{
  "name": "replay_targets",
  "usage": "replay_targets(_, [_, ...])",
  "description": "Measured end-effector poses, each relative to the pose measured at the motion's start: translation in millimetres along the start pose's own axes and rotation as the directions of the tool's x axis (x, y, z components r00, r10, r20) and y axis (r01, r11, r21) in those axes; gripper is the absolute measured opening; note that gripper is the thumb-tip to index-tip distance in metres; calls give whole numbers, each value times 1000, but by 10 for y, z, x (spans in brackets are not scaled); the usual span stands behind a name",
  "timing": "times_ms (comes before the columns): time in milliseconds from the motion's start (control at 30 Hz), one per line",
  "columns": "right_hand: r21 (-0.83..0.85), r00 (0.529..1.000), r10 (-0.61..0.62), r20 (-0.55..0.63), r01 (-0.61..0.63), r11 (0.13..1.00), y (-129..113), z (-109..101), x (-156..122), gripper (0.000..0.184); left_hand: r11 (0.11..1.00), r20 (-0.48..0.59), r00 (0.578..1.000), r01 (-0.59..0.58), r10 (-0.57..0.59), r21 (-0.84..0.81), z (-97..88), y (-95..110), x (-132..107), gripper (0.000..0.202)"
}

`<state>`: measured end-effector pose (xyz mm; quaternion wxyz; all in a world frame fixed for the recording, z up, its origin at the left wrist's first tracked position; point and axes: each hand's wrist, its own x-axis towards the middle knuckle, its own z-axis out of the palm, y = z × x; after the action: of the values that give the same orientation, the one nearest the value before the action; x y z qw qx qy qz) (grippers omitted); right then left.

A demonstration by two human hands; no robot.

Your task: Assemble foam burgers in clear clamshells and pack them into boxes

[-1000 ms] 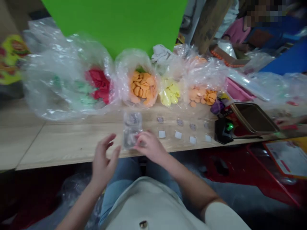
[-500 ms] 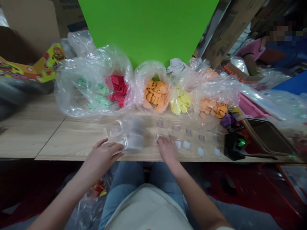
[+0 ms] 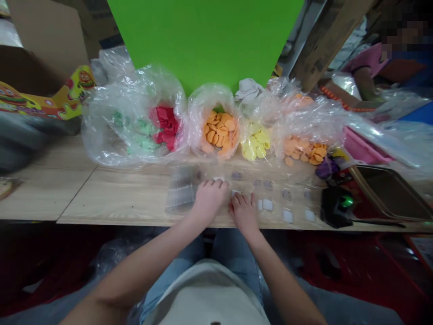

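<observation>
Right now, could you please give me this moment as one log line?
left hand: beside clear plastic packet | right hand: near small white squares | behind: bagged orange discs

Orange discs [image 3: 219,133] were the landmark, in clear plastic. Left of them: red pieces [image 3: 165,126], then pale green pieces [image 3: 142,133]. Right: pale yellow discs [image 3: 255,143], then peach-orange discs [image 3: 301,151], pink tub [image 3: 363,149]. Behind: bright green backdrop [image 3: 203,36]. In front: white squares [image 3: 267,205], light wood-grain surface [image 3: 135,196].
</observation>
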<state>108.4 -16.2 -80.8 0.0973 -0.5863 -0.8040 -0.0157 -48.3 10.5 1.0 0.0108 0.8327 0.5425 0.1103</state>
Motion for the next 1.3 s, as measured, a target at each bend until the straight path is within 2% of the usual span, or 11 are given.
replay_targets(133, [60, 995, 31, -90, -26, 998, 172, -211, -114, 27, 999, 77, 996, -39, 38, 7, 331, 167, 44, 18])
replay_targets(267, [52, 943, 250, -218, -244, 968, 429, -212, -170, 38, 999, -185, 982, 38, -44, -34, 304, 45, -566, 47])
replay_targets(333, [58, 944, 266, -196, -260, 964, 472, -122, -154, 44, 970, -411, 878, 215, -243, -113, 349, -102, -878, 64])
replay_targets(400, [80, 954, 247, -171, -236, 968, 433, -58, -113, 44, 890, -507, 731, 360, -456, -280, 476, -268, -1070, 89])
replay_targets(467, [88, 944, 259, -204, -246, 965, 330, -65, -40, 44, 780, -444, 654, 408, -613, -475, 632, -416, -1128, 108])
replay_targets(533, [86, 938, 247, -243, -233, 969, 188, -127, 74, 43, 675, -345, 638, 390, -689, -627, 753, -520, -1098, 113])
replay_targets(633, [60, 993, 4, -120, 3, 998, -69, -185, 294, 47, 595, -265, 657, 346, -706, -726, 818, -567, -1023, 110])
replay_targets(733, [17, 972, -222, 73, 221, 975, -325, -102, 478, 48, 614, -266, 668, 358, -695, -704, 803, -557, -1019, 96])
replay_targets(900, [14, 967, -213, 138, 214, 977, -634, 92, 556, 38, 710, -264, 761, 337, -592, -619, 727, -773, -1105, 65])
replay_targets(1133, [113, 959, -246, 141, 232, 966, -1001, 140, 544, 36, 883, -187, 951, 141, -246, -447, 343, -1252, -1128, 56])
replay_targets(1300, [117, 958, -250, 142, 234, 965, -1101, 202, 552, 43, 954, -118, 984, 99, -137, -282, 36, -1358, -1213, 56])
